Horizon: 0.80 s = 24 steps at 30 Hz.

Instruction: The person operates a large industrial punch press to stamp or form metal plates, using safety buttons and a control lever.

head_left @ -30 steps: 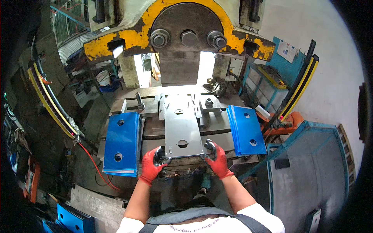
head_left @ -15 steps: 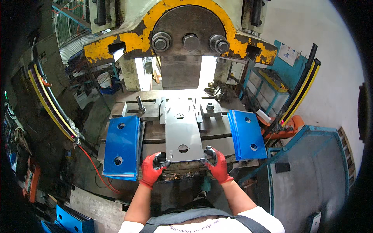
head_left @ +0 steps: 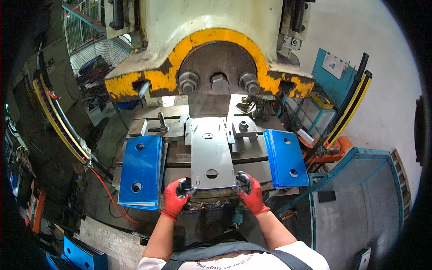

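Observation:
A silver sheet-metal plate [head_left: 210, 155] with round cut-outs lies lengthwise on the press bed, its far end beneath the press ram [head_left: 218, 74]. My left hand [head_left: 176, 196], in a red glove with black fingertips, pinches the plate's near left corner. At the near right corner, my right hand [head_left: 250, 193], gloved alike, has its fingers closed on the edge. To the left lies a stack of blue plates [head_left: 140, 168] with round holes. Another stack of blue plates [head_left: 289, 157] lies to the right.
Bolted clamps flank the plate, one with an upright stud [head_left: 162, 121]. Yellow-and-black bars [head_left: 58, 119] rise at left and right [head_left: 348, 110]. A blue-framed grey panel [head_left: 355, 198] stands at right. More blue plates [head_left: 85, 254] lie at lower left, near a red cable [head_left: 112, 195].
The press ram has come down, covering more of the gap behind the plate. My hands and the silver plate have stayed nearly in place.

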Tool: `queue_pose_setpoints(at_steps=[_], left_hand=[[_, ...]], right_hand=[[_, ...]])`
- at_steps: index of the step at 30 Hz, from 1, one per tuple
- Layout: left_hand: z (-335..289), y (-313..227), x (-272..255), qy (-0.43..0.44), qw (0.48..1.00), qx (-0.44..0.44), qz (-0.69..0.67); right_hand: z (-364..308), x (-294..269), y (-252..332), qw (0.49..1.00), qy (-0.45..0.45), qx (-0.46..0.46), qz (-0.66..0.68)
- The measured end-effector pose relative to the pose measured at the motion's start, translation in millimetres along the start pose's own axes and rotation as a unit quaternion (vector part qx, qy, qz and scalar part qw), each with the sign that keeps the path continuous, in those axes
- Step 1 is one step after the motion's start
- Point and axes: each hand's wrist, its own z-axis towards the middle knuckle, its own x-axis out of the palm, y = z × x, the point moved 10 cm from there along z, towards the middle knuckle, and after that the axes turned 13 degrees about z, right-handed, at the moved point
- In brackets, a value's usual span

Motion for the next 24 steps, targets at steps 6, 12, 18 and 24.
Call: queue_pose_setpoints(at_steps=[6, 12, 18, 24], left_hand=[[-5, 6, 2, 0.008, 1.000, -0.009, 0.024], [-6, 15, 15, 0.071, 0.996, -0.050, 0.017], [-5, 14, 13, 0.052, 0.996, -0.062, 0.028], [-4, 2, 7, 0.039, 0.997, -0.014, 0.061]], right_hand=[[1, 0, 2, 1.000, 0.000, -0.005, 0.002], [2, 1, -1, 1.000, -0.004, 0.006, -0.007], [1, 1, -10, 0.999, -0.017, 0.025, -0.016], [0, 2, -2, 1.000, -0.016, 0.007, -0.025]])
